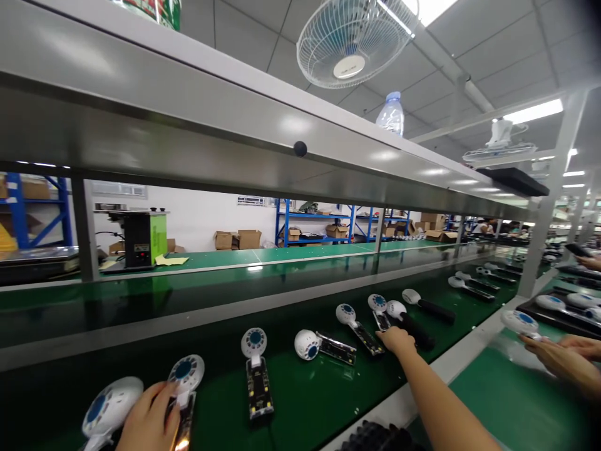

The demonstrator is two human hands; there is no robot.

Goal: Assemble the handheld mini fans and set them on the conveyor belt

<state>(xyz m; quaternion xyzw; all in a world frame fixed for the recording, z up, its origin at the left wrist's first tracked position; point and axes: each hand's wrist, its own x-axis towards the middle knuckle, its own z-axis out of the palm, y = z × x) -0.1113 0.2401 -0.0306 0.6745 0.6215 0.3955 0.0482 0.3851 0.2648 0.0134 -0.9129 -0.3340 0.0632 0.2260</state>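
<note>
Head cam: your left hand (148, 421) lies curled over the bare-board fan (186, 376) at the near end of the green conveyor belt (305, 401). It's touching, but I can't tell if you're really gripping it. Your right hand (397, 341) is stretched up the belt against the black-handled fan (420, 336), with the fingers hidden, so I can't tell that grip either.
</note>
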